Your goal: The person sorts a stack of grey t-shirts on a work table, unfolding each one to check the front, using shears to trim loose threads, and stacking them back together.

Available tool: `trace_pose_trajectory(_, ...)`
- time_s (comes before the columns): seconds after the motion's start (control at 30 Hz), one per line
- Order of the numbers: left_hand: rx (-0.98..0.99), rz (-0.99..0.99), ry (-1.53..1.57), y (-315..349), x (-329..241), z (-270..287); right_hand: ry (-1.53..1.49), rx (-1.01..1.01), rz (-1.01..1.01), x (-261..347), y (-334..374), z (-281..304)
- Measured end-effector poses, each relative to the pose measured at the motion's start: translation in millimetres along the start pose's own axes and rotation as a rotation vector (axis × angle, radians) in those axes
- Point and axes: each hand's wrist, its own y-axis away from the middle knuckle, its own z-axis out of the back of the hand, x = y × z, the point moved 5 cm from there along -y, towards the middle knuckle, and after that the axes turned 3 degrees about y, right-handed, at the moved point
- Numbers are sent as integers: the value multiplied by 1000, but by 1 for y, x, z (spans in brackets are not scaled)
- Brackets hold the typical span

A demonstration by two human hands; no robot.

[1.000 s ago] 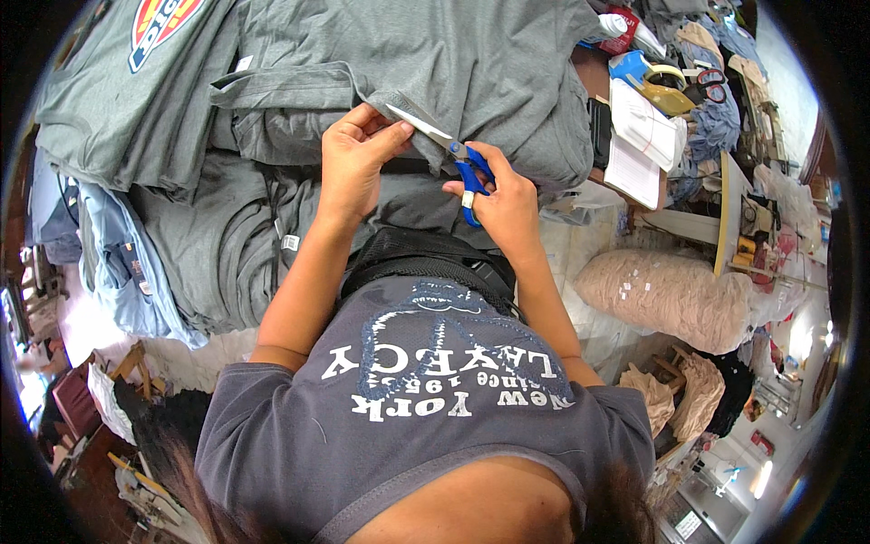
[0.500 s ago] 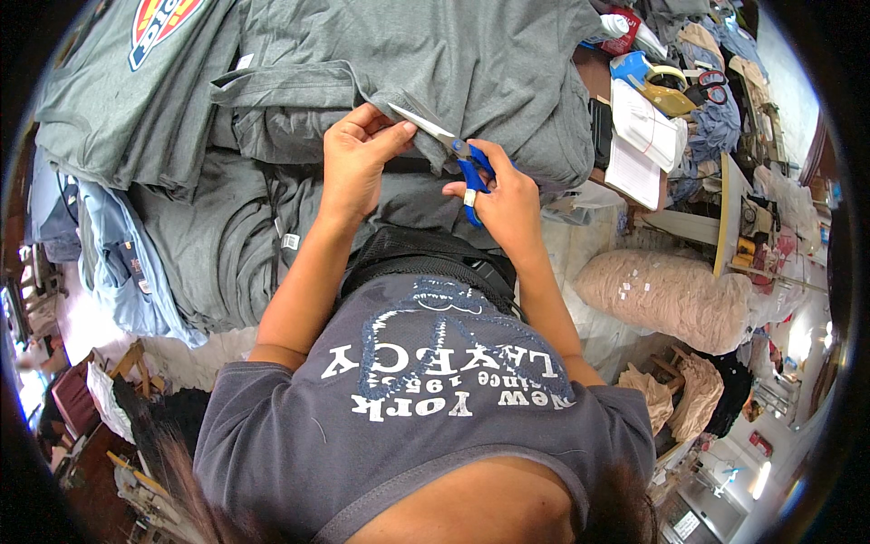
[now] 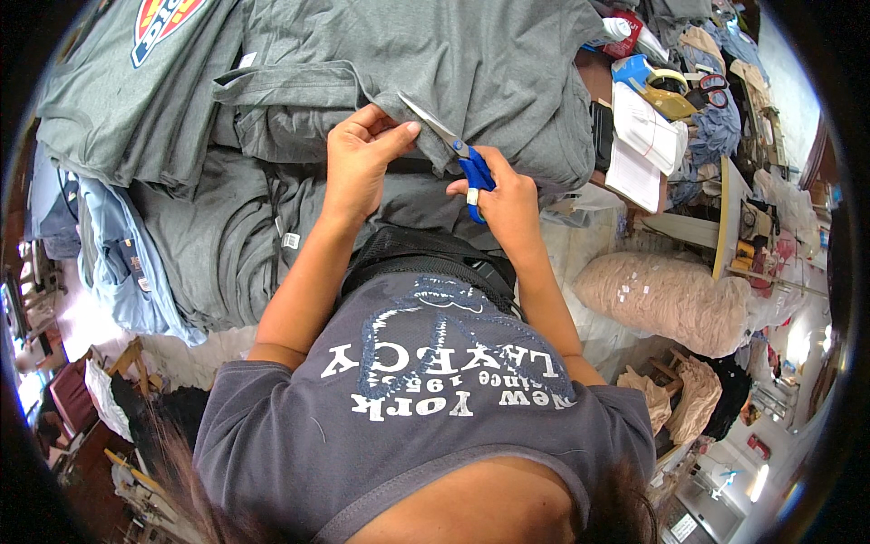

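A grey knit garment [image 3: 480, 63] lies spread over a pile of the same cloth. At its near edge, below a folded hem band [image 3: 290, 84], my left hand [image 3: 352, 168] pinches the cloth between thumb and fingers. Blue-handled scissors [image 3: 475, 174] are in my right hand [image 3: 509, 204], thumb and fingers through the handles. Their blades look closed and point up and left over the garment, the tip just beyond my left fingertips. Whether a loose thread lies in the pinch is too small to tell.
More grey garments [image 3: 208, 245] with a white tag hang down in front of me, beside light-blue clothing [image 3: 122, 245]. To the right are a notepad [image 3: 632, 172], a tape dispenser [image 3: 669, 91] and red-and-black scissors [image 3: 711, 89]. A bagged beige bundle [image 3: 648, 295] lies lower right.
The scissors have closed, their blades and handles coming together as my right fingers squeezed. My left hand has shifted very slightly right, still pinching the cloth.
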Motion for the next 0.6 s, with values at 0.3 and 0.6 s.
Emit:
trace_pose_trajectory(0.3, 20, -14, 55, 0, 0, -3, -192, -59, -133, -6, 0, 0)
trace_pose_trajectory(0.6, -63, 78, 183, -3, 11, 1, -262, -152, -28, 18, -7, -11)
